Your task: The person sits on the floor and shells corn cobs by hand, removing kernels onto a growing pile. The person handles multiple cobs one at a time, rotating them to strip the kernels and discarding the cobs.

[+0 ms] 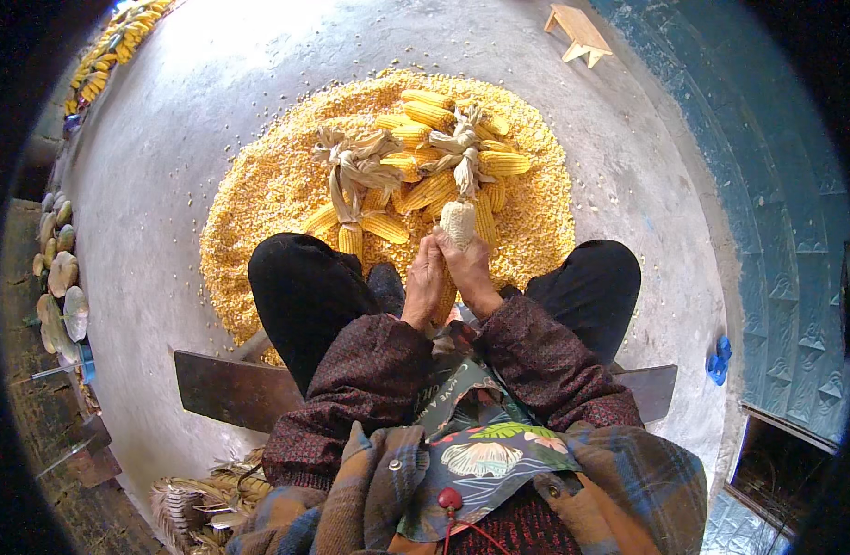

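My right hand (468,269) is closed around a bare, pale corn cob (458,223) that points away from me. My left hand (425,283) presses against it, its fingers around a yellow corn ear (445,302) that shows partly between the two hands. Just beyond them, whole yellow ears (428,191) lie heaped, some tied by dry husks (464,149). Another husk-tied bunch (350,239) rests to the left. All of these lie on a wide, round pile of loose corn kernels (272,201).
A dark wooden bench (223,392) is under me. On the concrete floor, a small wooden stool (579,31) stands far right and a blue item (719,361) lies at right. Stones (62,274) line the left side; dry husks (203,496) lie lower left. More ears (116,52) are upper left.
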A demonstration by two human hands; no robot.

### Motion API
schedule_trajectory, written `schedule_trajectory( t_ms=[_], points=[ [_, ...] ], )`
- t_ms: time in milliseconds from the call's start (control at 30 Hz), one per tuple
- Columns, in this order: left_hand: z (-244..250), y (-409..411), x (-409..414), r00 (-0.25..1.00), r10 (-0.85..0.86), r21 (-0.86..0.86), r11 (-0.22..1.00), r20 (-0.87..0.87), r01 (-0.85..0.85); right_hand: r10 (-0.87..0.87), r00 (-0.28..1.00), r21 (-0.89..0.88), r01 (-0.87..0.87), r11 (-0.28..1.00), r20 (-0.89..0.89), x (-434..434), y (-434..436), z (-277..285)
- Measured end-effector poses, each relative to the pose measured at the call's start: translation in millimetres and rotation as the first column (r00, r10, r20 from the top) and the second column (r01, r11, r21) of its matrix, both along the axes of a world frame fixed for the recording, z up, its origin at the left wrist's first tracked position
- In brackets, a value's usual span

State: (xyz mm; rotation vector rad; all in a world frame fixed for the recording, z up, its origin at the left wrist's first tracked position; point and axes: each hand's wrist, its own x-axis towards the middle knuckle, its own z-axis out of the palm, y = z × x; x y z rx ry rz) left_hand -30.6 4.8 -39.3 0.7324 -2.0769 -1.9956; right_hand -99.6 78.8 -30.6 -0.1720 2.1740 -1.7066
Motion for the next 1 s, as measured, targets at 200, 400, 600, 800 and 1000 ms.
schedule_trajectory(
  t_ms=[200, 400, 600, 800, 1000],
  points=[
    [-6, 0, -1, 0.988, -0.029, 0.670, 0.738, 0.150, -0.080, 0.009, 0.990, -0.032, -0.013, 0.999, -0.144, -11, 13, -16],
    [6, -8, 0, 0.983, -0.059, 0.805, 0.583, 0.173, -0.107, 0.131, 0.927, -0.368, 0.008, 0.930, 0.352, -12, 10, 14],
    [-38, 0, -3, 0.995, 0.075, 0.257, 0.965, -0.059, -0.058, -0.042, 0.996, -0.082, 0.035, 0.996, -0.078, 4, -8, -8],
    [1, -2, -4, 0.940, -0.103, 0.762, 0.617, 0.325, -0.195, 0.011, 0.964, -0.069, -0.031, 0.997, -0.267, -11, 10, -7],
    [-45, -12, 0, 0.992, 0.067, 0.558, 0.822, 0.108, -0.116, 0.115, 0.957, -0.197, -0.063, 0.978, 0.267, -12, 7, 5]
  ],
)
